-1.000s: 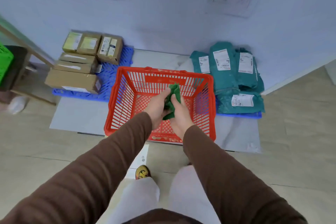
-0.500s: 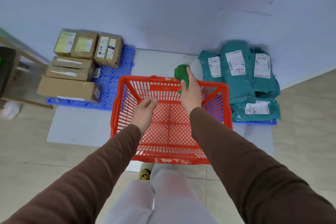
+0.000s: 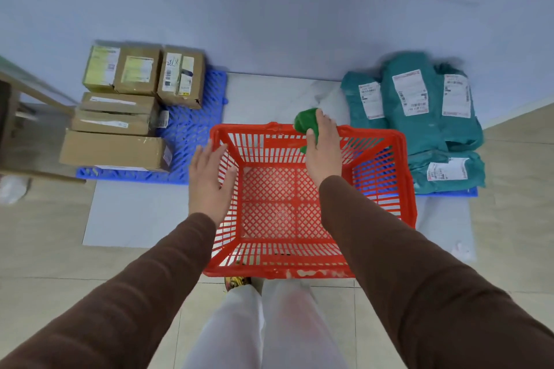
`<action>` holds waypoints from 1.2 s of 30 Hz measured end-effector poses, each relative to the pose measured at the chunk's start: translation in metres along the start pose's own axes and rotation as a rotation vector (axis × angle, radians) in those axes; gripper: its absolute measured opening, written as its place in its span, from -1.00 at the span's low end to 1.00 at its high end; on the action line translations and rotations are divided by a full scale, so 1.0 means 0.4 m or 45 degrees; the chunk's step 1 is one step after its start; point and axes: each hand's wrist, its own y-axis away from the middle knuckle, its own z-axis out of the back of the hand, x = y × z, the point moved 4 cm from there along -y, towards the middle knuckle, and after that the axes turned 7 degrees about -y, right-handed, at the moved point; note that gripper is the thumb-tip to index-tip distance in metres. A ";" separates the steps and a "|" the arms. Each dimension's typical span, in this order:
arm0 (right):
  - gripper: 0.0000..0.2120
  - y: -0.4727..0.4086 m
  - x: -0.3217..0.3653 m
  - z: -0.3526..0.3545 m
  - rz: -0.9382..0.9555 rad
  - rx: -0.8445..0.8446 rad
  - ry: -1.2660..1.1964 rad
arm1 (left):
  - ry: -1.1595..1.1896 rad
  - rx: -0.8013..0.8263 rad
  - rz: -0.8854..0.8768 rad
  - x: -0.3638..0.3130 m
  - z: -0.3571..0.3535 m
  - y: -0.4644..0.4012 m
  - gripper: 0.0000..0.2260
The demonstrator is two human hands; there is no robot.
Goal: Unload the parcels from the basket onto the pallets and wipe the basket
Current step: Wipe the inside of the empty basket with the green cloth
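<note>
Red slatted plastic basket (image 3: 302,271) on grey floor mat (image 3: 135,219), emptied; right hand (image 3: 323,147) gripping crumpled green cloth (image 3: 305,123) at far rim, fingers curled round it; left hand (image 3: 209,186) beside left wall, fingers straight and spread, holding nothing. Likely risk: basket sliding under wiping pressure, unbraced. Cardboard boxes (image 3: 120,120) on blue pallet (image 3: 195,132) left; teal mailer bags (image 3: 419,117) right, close; nothing obstructing.

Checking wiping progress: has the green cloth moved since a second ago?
Yes. The green cloth, gripped by the right hand, went from over the red basket's middle to its far rim.
</note>
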 end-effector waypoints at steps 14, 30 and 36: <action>-0.45 0.018 0.089 -0.126 0.155 0.076 0.186 | 0.314 0.142 0.099 0.087 -0.049 -0.011 -0.46; -0.67 0.009 0.040 -0.101 0.365 -0.116 0.161 | 0.294 0.101 0.078 0.098 -0.056 -0.024 -0.47; -0.57 0.005 0.037 -0.076 0.458 0.076 0.398 | 0.276 0.094 0.087 0.101 -0.062 -0.023 -0.47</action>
